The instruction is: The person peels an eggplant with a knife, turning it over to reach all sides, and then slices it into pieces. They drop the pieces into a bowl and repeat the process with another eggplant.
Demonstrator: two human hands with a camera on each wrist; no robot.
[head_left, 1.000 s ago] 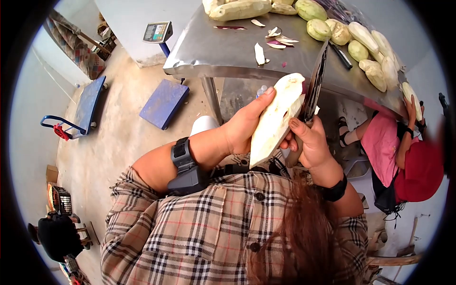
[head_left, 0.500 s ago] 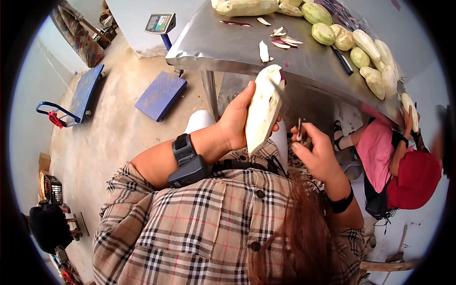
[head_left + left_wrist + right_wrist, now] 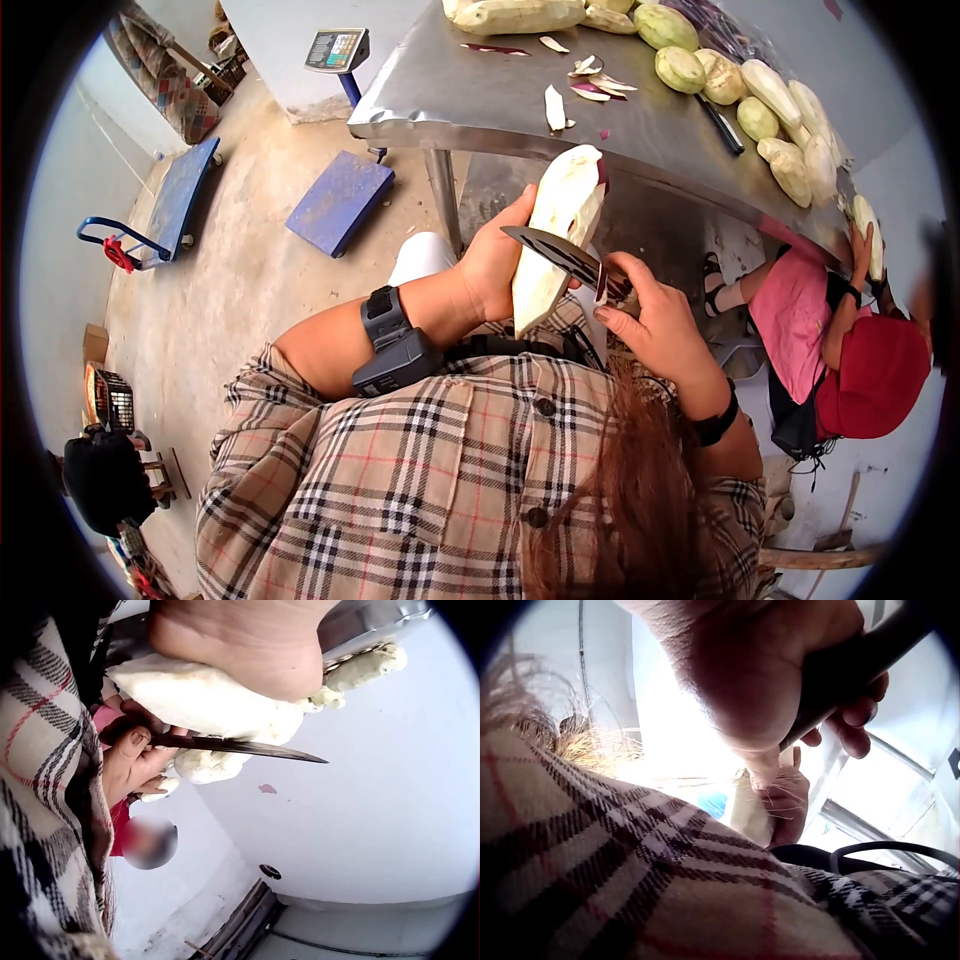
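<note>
Before the table (image 3: 470,100), left hand (image 3: 495,265) clasps a pale, peeled eggplant (image 3: 565,190); right hand (image 3: 660,330) grips knife (image 3: 555,255).

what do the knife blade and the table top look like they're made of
Knife, held by the right hand: dark metal blade, probably steel, thin with a dull sheen and a sharp point. Table: likely stainless steel, a brushed grey sheet with soft reflections and a folded edge.

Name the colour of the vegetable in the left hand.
Creamy white; the vegetable shows clearest in the head view.
</note>
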